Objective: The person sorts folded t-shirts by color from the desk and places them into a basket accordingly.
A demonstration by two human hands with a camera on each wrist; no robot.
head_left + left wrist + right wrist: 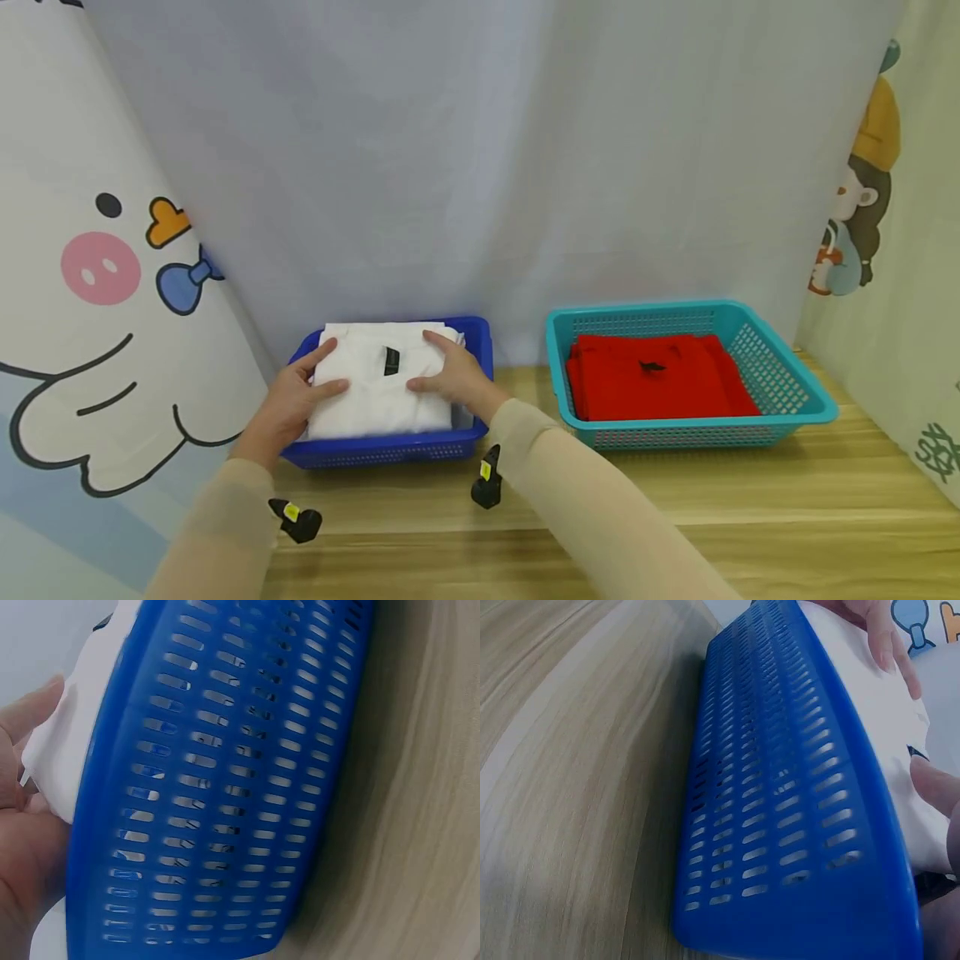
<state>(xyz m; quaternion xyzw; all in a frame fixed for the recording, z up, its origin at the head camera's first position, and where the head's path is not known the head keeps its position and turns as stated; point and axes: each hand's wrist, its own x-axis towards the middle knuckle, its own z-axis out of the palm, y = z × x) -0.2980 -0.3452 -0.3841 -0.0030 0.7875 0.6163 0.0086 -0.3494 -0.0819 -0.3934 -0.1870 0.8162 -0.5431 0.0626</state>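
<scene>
A folded white shirt with a black neck label lies in the blue basket, its left edge up at the rim. My left hand grips the shirt's left edge; the left wrist view shows the thumb on top and fingers tucked under. On the opposite side my right hand holds the right edge, thumb and a fingertip over the top, the other fingers mostly hidden. The right wrist view shows the basket's perforated side between the camera and the shirt.
To the right stands a turquoise basket with folded red clothing inside. Both baskets rest on a wood-grain table. A pale curtain hangs close behind them, with printed cloth at left and right.
</scene>
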